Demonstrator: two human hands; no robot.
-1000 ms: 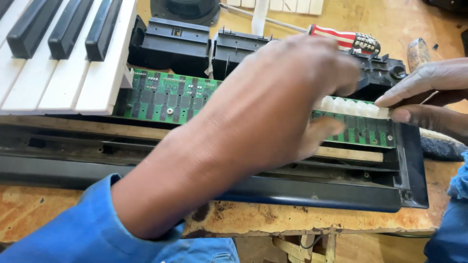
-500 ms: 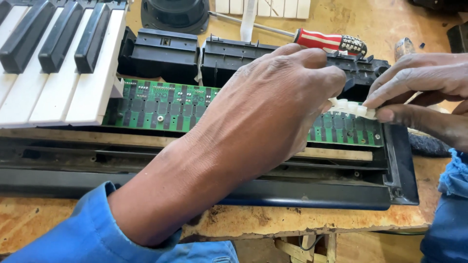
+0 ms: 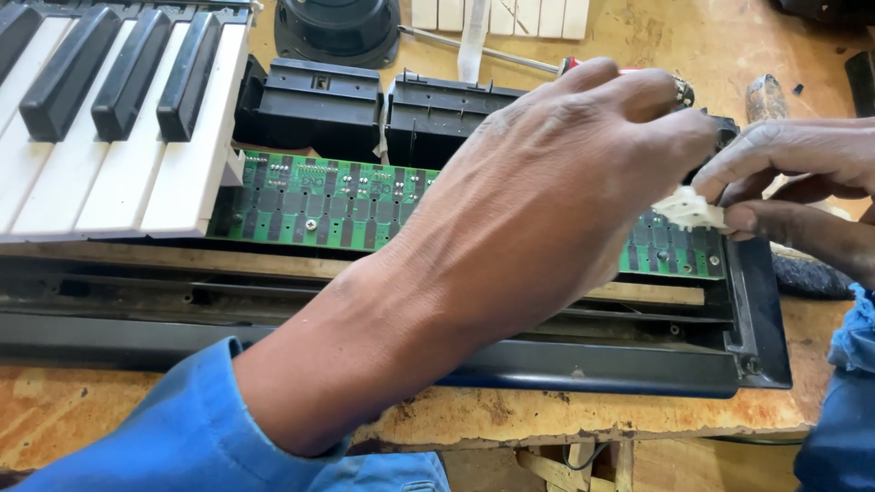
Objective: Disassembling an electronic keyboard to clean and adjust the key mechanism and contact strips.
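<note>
My right hand [image 3: 802,182] pinches a small white rubbery strip [image 3: 688,210] just above the right end of the green circuit board [image 3: 337,196]. My left hand [image 3: 547,200] reaches across it, its grip hidden from me. Pulling hard could tear the strip or scrape the board's contacts.

The circuit board [image 3: 328,196] is green with rows of small dark squares and tiny white marks. The piano keys [image 3: 109,118] are white and black. The keyboard case [image 3: 365,346] is black, and so are the plastic blocks [image 3: 314,105] behind the board. The counter [image 3: 693,41] is yellow-brown wood with rusty orange patches. The little strip [image 3: 690,210] is white. The sleeve [image 3: 173,437] is blue. The screwdriver handle [image 3: 574,65] is red.
</note>
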